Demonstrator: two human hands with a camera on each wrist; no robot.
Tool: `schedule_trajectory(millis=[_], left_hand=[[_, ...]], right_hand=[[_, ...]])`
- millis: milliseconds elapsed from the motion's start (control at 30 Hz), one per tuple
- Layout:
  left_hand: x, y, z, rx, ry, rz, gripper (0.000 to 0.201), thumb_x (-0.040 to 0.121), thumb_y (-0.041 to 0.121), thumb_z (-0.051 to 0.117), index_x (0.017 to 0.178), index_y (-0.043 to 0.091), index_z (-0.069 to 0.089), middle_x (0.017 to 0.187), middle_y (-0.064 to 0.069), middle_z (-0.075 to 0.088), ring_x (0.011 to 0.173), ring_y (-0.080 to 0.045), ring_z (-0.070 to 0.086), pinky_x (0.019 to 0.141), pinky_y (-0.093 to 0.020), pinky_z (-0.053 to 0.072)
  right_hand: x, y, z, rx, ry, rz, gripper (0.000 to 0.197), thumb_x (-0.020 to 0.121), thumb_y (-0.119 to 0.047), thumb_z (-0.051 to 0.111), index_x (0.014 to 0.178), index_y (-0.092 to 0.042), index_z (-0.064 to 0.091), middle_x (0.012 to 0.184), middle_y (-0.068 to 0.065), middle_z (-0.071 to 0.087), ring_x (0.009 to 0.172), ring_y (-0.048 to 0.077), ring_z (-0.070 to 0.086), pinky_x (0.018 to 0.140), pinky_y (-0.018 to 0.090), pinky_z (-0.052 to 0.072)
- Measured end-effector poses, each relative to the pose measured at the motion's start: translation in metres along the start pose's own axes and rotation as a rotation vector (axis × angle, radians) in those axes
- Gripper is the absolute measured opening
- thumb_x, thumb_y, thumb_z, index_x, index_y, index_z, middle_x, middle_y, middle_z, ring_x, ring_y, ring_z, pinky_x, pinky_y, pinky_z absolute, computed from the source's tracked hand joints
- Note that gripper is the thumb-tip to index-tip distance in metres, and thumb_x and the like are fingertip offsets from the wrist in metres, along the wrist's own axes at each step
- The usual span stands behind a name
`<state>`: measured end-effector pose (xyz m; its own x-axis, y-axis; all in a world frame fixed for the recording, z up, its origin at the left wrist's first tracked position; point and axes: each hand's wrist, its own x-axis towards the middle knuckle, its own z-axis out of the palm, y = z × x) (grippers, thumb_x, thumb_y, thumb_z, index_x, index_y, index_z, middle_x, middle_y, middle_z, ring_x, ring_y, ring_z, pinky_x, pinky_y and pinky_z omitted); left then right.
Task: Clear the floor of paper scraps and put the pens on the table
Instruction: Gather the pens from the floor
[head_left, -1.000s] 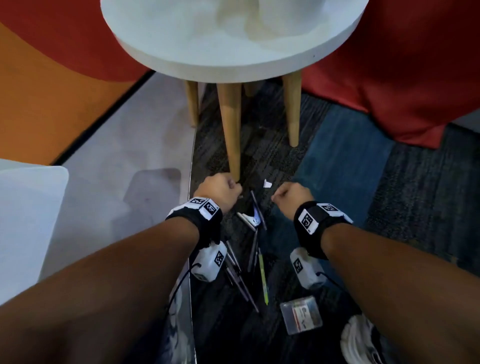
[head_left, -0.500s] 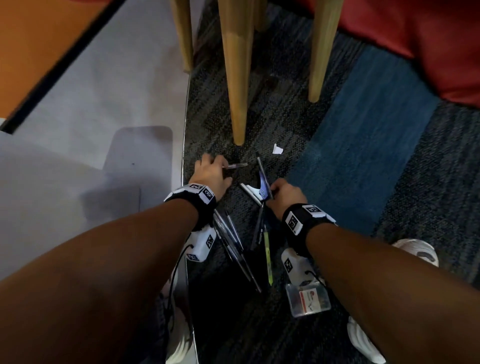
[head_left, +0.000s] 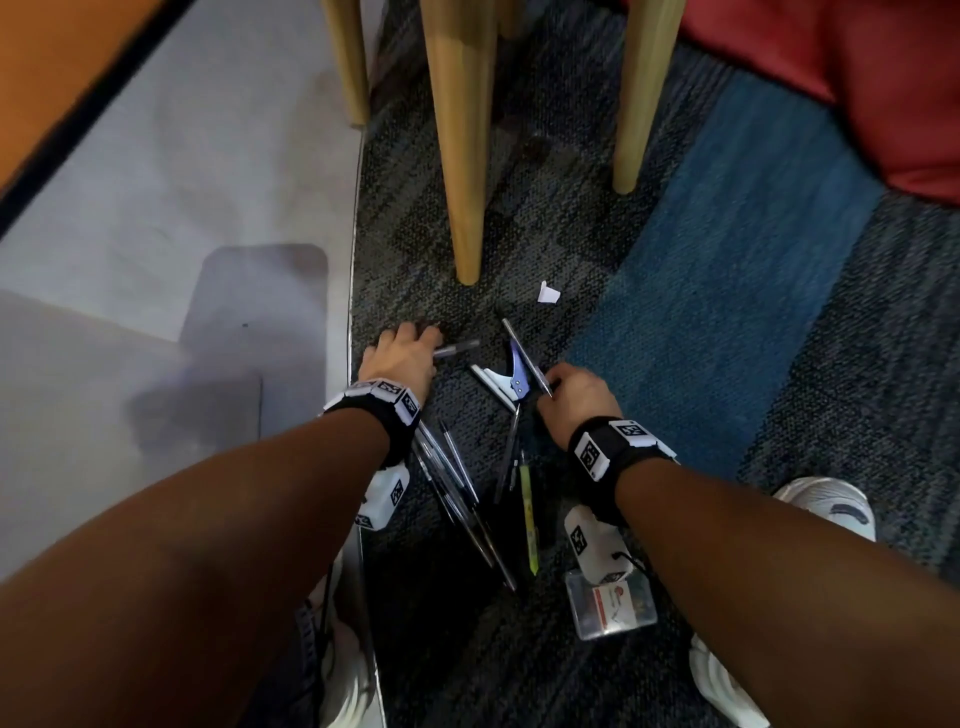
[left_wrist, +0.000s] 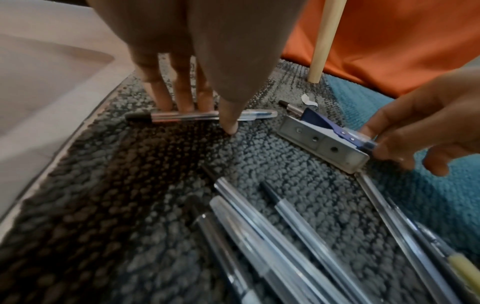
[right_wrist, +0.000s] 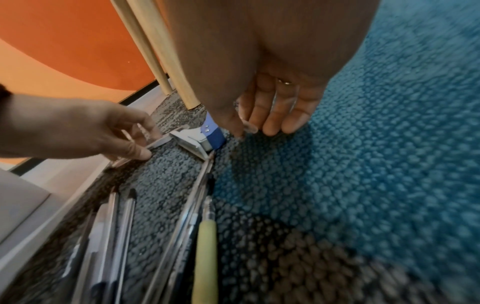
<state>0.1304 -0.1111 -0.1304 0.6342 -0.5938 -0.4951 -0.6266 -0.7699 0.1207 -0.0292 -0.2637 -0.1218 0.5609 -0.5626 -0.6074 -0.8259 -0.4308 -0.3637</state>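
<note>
A: At frame centre, on the carpet (head_left: 519, 208) below the table leg (head_left: 460, 130): hands?
B: Left hand (head_left: 400, 358) pinches a clear pen (left_wrist: 202, 116) lying flat, thumb on one side and fingers on the other. Right hand (head_left: 576, 395) pinches a second pen (head_left: 519, 348) lying across the hole punch (left_wrist: 322, 144).
A: Rest?
B: Loose pens (head_left: 457, 488) bunched between the wrists, lower centre. Paper scrap (head_left: 548, 294) on the carpet above the punch, untouched.

Both arms (head_left: 234, 519) stretched forward, down. My left hand (head_left: 400, 358): fingers (left_wrist: 165, 96) straight, thumb opposite, seemingly pinching clear pen (left_wrist: 200, 116). My right hand (head_left: 576, 395): thumb, fingertips (left_wrist: 384, 153) pinch end of second pen (head_left: 514, 338).
</note>
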Motion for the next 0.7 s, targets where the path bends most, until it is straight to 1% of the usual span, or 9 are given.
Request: schedule_trajectory(millis=[67, 133, 233, 300, 333, 400, 533, 633, 700], left_hand=[[-0.005, 0.0, -0.001, 0.008, -0.04, -0.031, 0.024, 0.093, 0.011, 0.052, 0.116, 0.017, 0.047, 0.117, -0.012, 0.048, 0.108, -0.037, 0.048, 0.086, -0.049, 0.046], [-0.011, -0.001, -0.001, 0.02, -0.086, -0.034, 0.024, 0.091, 0.006, 0.05, 0.114, 0.015, 0.046, 0.113, -0.014, 0.051, 0.105, -0.038, 0.051, 0.085, -0.05, 0.048], [-0.023, 0.0, -0.009, 0.008, -0.095, -0.024, 0.024, 0.091, 0.004, 0.047, 0.114, 0.01, 0.047, 0.107, -0.017, 0.058, 0.094, -0.039, 0.059, 0.08, -0.048, 0.051], [-0.033, 0.007, -0.025, -0.033, -0.074, -0.04, 0.02, 0.092, 0.006, 0.047, 0.112, 0.008, 0.048, 0.103, -0.018, 0.062, 0.088, -0.039, 0.062, 0.07, -0.042, 0.05], [-0.038, 0.011, -0.036, -0.058, -0.075, -0.048, 0.019, 0.092, 0.008, 0.048, 0.111, 0.008, 0.049, 0.102, -0.019, 0.062, 0.088, -0.039, 0.062, 0.068, -0.039, 0.047], [-0.049, 0.021, -0.06, -0.112, -0.082, -0.058, 0.022, 0.09, 0.014, 0.054, 0.111, 0.007, 0.048, 0.103, -0.02, 0.062, 0.09, -0.039, 0.062, 0.069, -0.037, 0.046], [-0.074, 0.037, -0.106, -0.226, -0.017, -0.054, 0.029, 0.088, 0.018, 0.057, 0.112, 0.013, 0.042, 0.101, -0.017, 0.062, 0.089, -0.037, 0.061, 0.073, -0.038, 0.05], [-0.093, 0.047, -0.14, -0.243, 0.066, -0.031, 0.028, 0.089, 0.021, 0.054, 0.113, 0.015, 0.039, 0.096, -0.015, 0.06, 0.086, -0.037, 0.059, 0.068, -0.035, 0.045], [-0.106, 0.054, -0.164, -0.269, 0.135, 0.0, 0.021, 0.093, 0.027, 0.049, 0.108, 0.016, 0.04, 0.095, -0.016, 0.063, 0.08, -0.035, 0.059, 0.065, -0.034, 0.043]], right_hand=[[-0.004, 0.005, -0.003, 0.001, 0.022, 0.003, 0.025, 0.09, -0.022, 0.056, 0.112, -0.014, 0.062, 0.119, 0.011, 0.055, 0.109, 0.032, 0.055, 0.085, 0.033, 0.045], [-0.009, 0.01, -0.007, 0.002, 0.056, -0.013, 0.024, 0.095, -0.025, 0.051, 0.112, -0.012, 0.061, 0.118, 0.012, 0.054, 0.11, 0.033, 0.053, 0.087, 0.034, 0.045], [-0.018, 0.011, -0.021, 0.003, 0.09, -0.008, 0.026, 0.097, -0.033, 0.047, 0.109, -0.014, 0.061, 0.109, 0.014, 0.062, 0.102, 0.034, 0.059, 0.08, 0.033, 0.046], [-0.026, 0.006, -0.037, 0.003, 0.115, -0.004, 0.025, 0.096, -0.036, 0.05, 0.109, -0.018, 0.062, 0.105, 0.014, 0.066, 0.097, 0.033, 0.062, 0.077, 0.033, 0.048], [-0.03, 0.003, -0.046, 0.01, 0.135, -0.015, 0.024, 0.095, -0.036, 0.052, 0.107, -0.019, 0.063, 0.104, 0.014, 0.067, 0.096, 0.033, 0.063, 0.078, 0.033, 0.049], [-0.038, -0.006, -0.064, 0.026, 0.175, -0.058, 0.021, 0.093, -0.036, 0.056, 0.104, -0.02, 0.065, 0.102, 0.013, 0.067, 0.096, 0.033, 0.063, 0.079, 0.034, 0.05], [-0.062, -0.027, -0.104, 0.081, 0.28, -0.142, 0.019, 0.092, -0.035, 0.06, 0.104, -0.021, 0.065, 0.1, 0.007, 0.07, 0.099, 0.028, 0.063, 0.082, 0.034, 0.053], [-0.083, -0.037, -0.135, 0.123, 0.355, -0.194, 0.015, 0.093, -0.035, 0.056, 0.102, -0.024, 0.061, 0.096, 0.007, 0.07, 0.093, 0.029, 0.064, 0.079, 0.035, 0.054], [-0.097, -0.044, -0.158, 0.169, 0.412, -0.22, 0.015, 0.094, -0.035, 0.054, 0.105, -0.026, 0.06, 0.098, 0.009, 0.07, 0.092, 0.029, 0.065, 0.08, 0.036, 0.055]])
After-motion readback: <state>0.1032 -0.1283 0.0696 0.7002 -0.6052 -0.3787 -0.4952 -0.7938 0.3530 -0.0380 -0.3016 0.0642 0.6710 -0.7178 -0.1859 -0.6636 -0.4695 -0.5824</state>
